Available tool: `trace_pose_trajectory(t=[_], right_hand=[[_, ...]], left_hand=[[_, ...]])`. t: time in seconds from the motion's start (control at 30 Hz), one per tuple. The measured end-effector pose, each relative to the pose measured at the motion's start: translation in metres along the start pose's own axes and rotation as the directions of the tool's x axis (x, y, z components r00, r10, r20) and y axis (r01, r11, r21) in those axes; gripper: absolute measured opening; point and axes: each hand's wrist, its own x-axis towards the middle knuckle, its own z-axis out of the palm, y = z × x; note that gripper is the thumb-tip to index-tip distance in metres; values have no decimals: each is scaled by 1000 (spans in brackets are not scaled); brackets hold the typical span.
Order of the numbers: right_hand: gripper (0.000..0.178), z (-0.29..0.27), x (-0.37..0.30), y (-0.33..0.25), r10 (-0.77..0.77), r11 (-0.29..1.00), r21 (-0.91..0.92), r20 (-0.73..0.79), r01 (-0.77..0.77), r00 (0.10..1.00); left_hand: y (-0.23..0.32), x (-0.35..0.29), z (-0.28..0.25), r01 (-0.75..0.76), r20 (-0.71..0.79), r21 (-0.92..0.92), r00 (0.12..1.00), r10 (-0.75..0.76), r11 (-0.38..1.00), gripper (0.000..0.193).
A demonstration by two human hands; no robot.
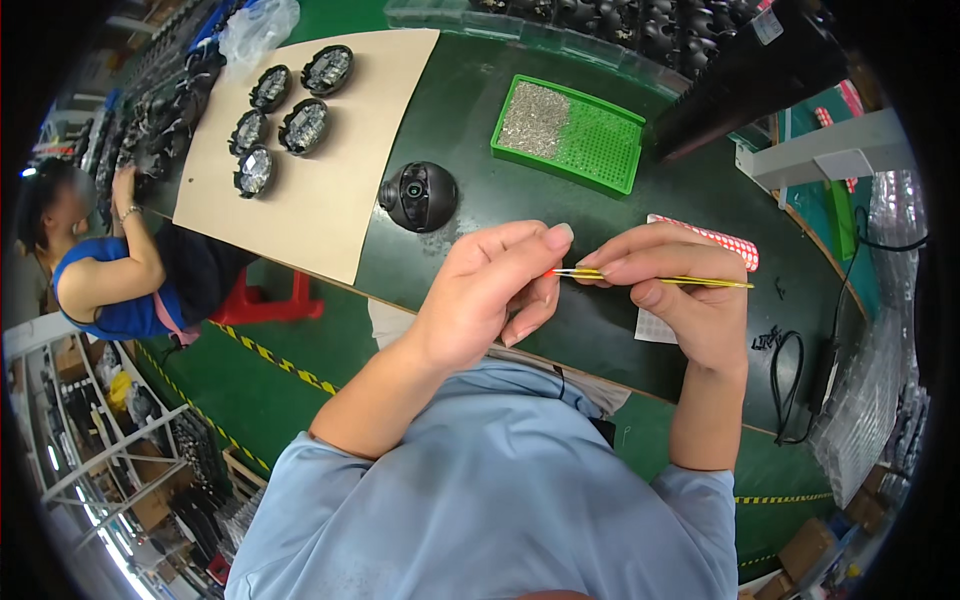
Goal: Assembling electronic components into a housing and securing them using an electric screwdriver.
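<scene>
My right hand (690,285) pinches a pair of thin yellow tweezers (700,282), their tips pointing left. The tips meet a tiny red-orange bit (551,273) at the fingers of my left hand (490,280). My left hand is closed with its fingers curled; what lies inside it, if anything, is hidden. Beyond my left hand a black dome-shaped camera housing (422,197) rests on the dark green table (470,90). A sheet with red and white dots (735,249) lies partly behind my right hand, and a pale label sheet (655,327) is just below it.
A green tray (620,178) of small metal screws stands beyond my hands. On a tan board (330,200) at left sit several round black parts (303,126). A black column-like object (750,85) and a cable (787,385) are at right. Another person (110,250) works at far left.
</scene>
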Motion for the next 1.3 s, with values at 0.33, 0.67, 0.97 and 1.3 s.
trace_pose_trajectory(t=[0.33,0.67,0.97,1.3], right_hand=[[18,7,0,-6,109,991,-80,40,-105,993],[17,7,-3,4,-34,999,-40,-148,28,988],[18,13,0,11,-41,999,-23,-264,37,964],[18,25,0,17,63,998,32,-359,-55,931]], left_hand=[[6,-15,-13,-55,-4,545,998,68,837,32],[42,-20,-66,-136,206,978,698,685,-156,59],[1,-4,-62,-412,32,776,781,623,477,61],[-19,16,-27,-99,32,-35,994,100,994,34]])
